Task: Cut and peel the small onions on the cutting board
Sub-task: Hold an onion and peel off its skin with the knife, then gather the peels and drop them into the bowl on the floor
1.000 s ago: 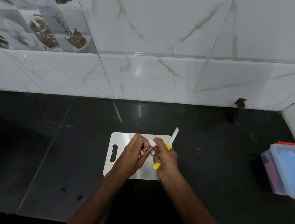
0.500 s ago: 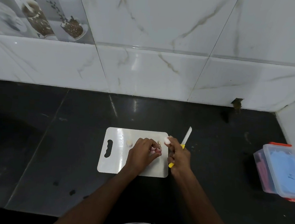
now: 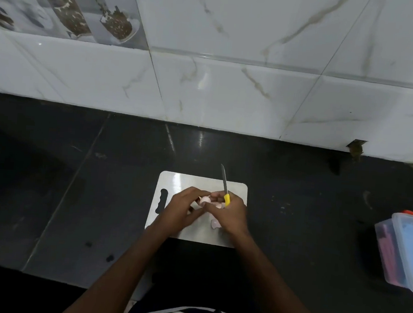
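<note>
Hands are meeting over the middle of the cutting board [image 3: 173,186], and I am watching them from far away through the head camera. Going from the 9 o'clock side, the left hand [image 3: 184,207] is curling its fingers round a small onion [image 3: 205,200] and holding it just above the board, I think to keep it steady for peeling. At its 3 o'clock, touching it, the right hand [image 3: 230,213] is gripping the yellow handle of the knife [image 3: 225,186]; the blade is pointing to 12 o'clock, away from the fingers, probably for safety while the thumb side is working on the skin. A pink piece of peel [image 3: 215,223] is lying on the board at 6 o'clock of the onion. The board is sitting on a black counter [image 3: 307,213], which is running under a white marble-tiled wall [image 3: 231,84]. Far at 3 o'clock a plastic box [image 3: 405,251] with a blue lid is waiting on the counter.
</note>
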{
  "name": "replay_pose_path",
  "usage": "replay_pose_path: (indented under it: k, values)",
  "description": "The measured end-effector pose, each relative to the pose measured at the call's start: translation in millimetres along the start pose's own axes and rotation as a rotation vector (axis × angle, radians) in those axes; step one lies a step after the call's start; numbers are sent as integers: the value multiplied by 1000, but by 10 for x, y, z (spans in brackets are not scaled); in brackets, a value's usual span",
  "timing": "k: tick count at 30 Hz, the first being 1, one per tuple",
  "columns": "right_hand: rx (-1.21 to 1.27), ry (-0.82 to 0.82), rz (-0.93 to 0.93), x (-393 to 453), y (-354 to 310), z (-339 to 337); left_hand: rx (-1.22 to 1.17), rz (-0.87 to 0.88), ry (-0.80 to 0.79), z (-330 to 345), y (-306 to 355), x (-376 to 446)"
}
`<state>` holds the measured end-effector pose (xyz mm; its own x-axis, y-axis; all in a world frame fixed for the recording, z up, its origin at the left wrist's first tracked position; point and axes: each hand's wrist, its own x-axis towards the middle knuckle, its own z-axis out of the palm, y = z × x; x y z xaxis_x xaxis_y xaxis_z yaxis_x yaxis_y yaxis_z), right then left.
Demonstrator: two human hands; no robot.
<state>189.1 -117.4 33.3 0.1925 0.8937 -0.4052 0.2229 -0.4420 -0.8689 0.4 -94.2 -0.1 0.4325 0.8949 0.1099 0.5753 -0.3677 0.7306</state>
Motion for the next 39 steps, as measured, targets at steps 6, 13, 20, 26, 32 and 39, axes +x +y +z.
replay_pose_path:
  k: [6, 13, 20, 26, 32, 39]
  values:
    - [-173, 31, -57, 183, -79, 233, -56, -412, 310, -151, -209, 65]
    - [-333, -4, 0, 8, 138, 428, 10, -605, 276, -108, -469, 113]
    - [-248, 90, 53, -277, 158, 496, 56, -542, 202, -144, -518, 61]
    - [-146, 429, 143, -155, 379, -106, 37, -350, 281, -148, -397, -144]
    - [-394, 631, 201, 47, 946, -701, 10, -151, 41, 161, -313, -350]
    - [-713, 627, 2, -6, 927, -761, 158, -121, -254, 431, -19, -51]
